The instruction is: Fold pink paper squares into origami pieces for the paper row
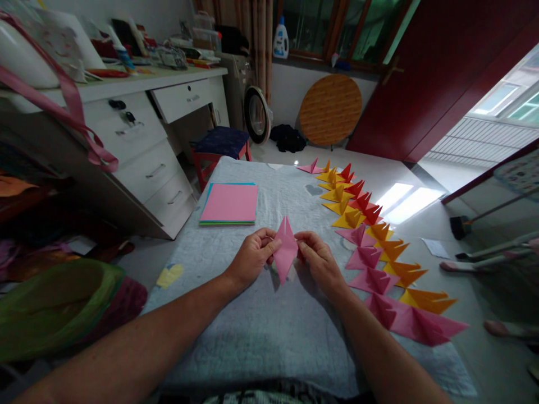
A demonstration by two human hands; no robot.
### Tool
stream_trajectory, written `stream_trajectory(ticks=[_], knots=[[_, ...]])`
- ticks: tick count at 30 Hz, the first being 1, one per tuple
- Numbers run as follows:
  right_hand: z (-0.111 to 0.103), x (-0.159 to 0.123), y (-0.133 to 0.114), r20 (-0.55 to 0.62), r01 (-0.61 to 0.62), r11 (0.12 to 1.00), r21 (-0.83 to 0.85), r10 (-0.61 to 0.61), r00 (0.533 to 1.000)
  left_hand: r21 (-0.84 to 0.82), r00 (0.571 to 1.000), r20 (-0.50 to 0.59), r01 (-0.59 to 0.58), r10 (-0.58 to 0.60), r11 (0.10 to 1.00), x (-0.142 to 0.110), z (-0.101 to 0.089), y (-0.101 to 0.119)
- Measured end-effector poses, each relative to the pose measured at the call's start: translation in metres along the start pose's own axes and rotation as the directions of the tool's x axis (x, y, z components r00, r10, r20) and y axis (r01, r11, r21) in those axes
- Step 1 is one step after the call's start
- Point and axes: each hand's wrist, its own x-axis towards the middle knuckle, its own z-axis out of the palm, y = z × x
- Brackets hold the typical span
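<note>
A pink folded paper diamond (286, 251), an origami piece with a split upper point, is held upright over the middle of the table. My left hand (253, 251) pinches its left side, thumb lying on the front face. At its right edge, my right hand (319, 257) grips with thumb and fingers close together. Up and to the left lies a stack of square paper (229, 203), pink on top with blue and green edges showing. Along the table's right side stand rows of folded paper cranes in yellow (338, 193), red (359, 194), orange (404, 273) and pink (373, 280).
A pale blue cloth (252, 336) covers the table. Beyond it are a stool (223, 143), a washing machine (257, 115) with its door ajar and a round wooden tabletop (330, 109). A white desk (126, 132) stands left, above a green-lined bin (63, 303).
</note>
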Motion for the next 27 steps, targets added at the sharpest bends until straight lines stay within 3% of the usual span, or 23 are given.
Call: stream_trajectory(ticks=[3, 5, 7, 12, 14, 16, 19, 21, 27], knots=[[0.0, 0.0, 0.002, -0.073, 0.249, 0.942, -0.226, -0.271, 0.96, -0.022, 0.999, -0.033, 0.02, -0.021, 1.0, 0.002, -0.002, -0.002], [0.0, -0.001, 0.002, -0.007, 0.39, 0.849, -0.356, -0.42, 0.907, -0.019, 0.999, -0.035, 0.03, -0.031, 0.999, 0.002, -0.002, -0.002], [-0.001, -0.002, 0.002, 0.067, 0.459, 0.777, -0.43, -0.479, 0.875, 0.001, 0.999, -0.024, 0.03, -0.03, 1.0, 0.003, -0.001, -0.002], [-0.005, -0.003, 0.001, 0.129, 0.446, 0.717, -0.536, -0.453, 0.882, 0.112, 0.999, 0.041, 0.027, -0.032, 0.993, 0.003, 0.001, -0.002], [-0.006, -0.002, 0.001, 0.155, 0.447, 0.71, -0.545, -0.438, 0.886, 0.247, 0.997, 0.072, -0.033, 0.016, 0.968, 0.003, 0.0, 0.0], [-0.008, -0.001, 0.002, 0.19, 0.454, 0.699, -0.552, -0.425, 0.885, 0.471, 0.988, 0.126, -0.143, 0.095, 0.871, 0.002, -0.003, 0.003], [-0.009, 0.0, 0.003, 0.263, 0.461, 0.68, -0.57, -0.381, 0.886, 0.723, 0.961, 0.22, -0.274, 0.165, 0.634, 0.001, -0.008, 0.006], [-0.01, 0.001, 0.005, 0.292, 0.45, 0.675, -0.584, -0.342, 0.893, 0.761, 0.948, 0.267, -0.318, 0.174, 0.565, 0.001, -0.011, 0.008], [-0.01, 0.004, 0.009, 0.254, 0.371, 0.724, -0.581, -0.272, 0.928, 0.723, 0.916, 0.369, -0.391, 0.16, 0.57, -0.003, -0.013, 0.01]])
